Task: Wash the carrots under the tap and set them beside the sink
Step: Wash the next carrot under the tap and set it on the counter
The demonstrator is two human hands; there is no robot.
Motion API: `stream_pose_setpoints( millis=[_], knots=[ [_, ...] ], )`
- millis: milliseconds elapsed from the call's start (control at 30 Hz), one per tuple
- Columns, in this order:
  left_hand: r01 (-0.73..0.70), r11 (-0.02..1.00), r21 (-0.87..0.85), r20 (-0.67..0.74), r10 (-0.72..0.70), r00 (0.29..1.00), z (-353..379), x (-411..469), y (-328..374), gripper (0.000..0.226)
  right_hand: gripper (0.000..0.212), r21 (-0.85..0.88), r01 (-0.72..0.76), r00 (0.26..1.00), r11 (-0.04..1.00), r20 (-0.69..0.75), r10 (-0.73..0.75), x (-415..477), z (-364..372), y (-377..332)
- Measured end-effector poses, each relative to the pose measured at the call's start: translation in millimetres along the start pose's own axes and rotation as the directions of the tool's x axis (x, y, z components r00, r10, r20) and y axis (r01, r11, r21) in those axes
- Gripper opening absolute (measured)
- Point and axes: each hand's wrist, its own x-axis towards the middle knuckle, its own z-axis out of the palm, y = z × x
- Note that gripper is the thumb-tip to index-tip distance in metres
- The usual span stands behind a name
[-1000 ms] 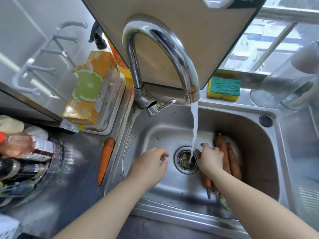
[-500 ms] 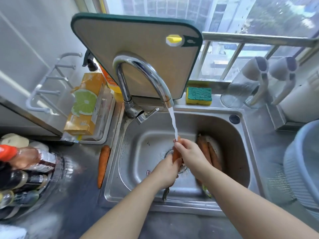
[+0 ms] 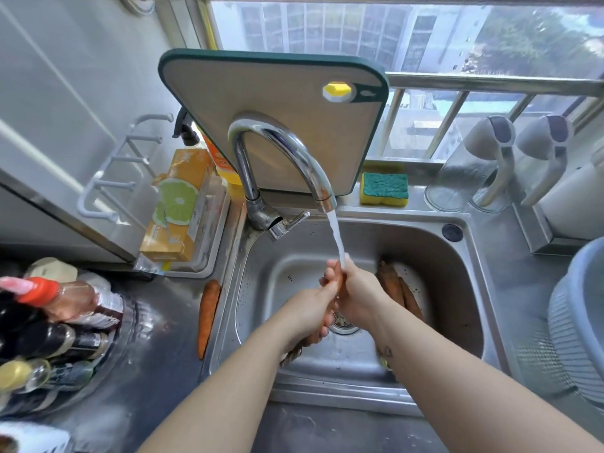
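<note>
Raised under the tap (image 3: 287,142), one carrot (image 3: 340,282) is gripped by left hand (image 3: 310,310) and right hand (image 3: 358,294), lengthwise near-to-far; other carrots (image 3: 394,287) are left in the sink (image 3: 451,273).

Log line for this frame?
rinsing | left hand, right hand grip held carrot under tap | counter carrot beside sink | other carrots inside

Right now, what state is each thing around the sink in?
Tap: running.
Held carrot: under the stream, gripped by left hand and right hand.
Carrots in sink: lying right of the drain.
Carrot on counter: lying left of the sink.
Cutting board: propped upright behind the tap.
Sponge: green side up on the ledge.
</note>
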Motion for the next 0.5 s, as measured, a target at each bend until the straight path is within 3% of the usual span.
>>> stream_pose_setpoints(
  millis=[100,267,433,500],
  knots=[
    [0.108,0.974,-0.2,0.092,-0.091,0.992,-8,1,9,0.052,0.018,0.018,-0.011,0.994,1.0,0.11,0.009,-9,-6,-5],
    [0.162,0.949,-0.27,0.14,-0.128,0.982,-8,7,14,0.054,0.017,-0.173,0.105,0.972,0.979,0.224,-0.065,-18,-9,-14],
    [0.039,0.95,-0.309,0.097,-0.009,0.995,-4,11,13,0.046,0.012,-0.348,0.258,0.964,0.901,0.151,-0.218,-11,-4,-17],
    [-0.049,0.951,-0.304,0.097,0.082,0.992,-1,8,11,0.032,0.024,-0.421,0.262,0.963,0.868,0.057,-0.263,-5,-1,-18]
  ],
)
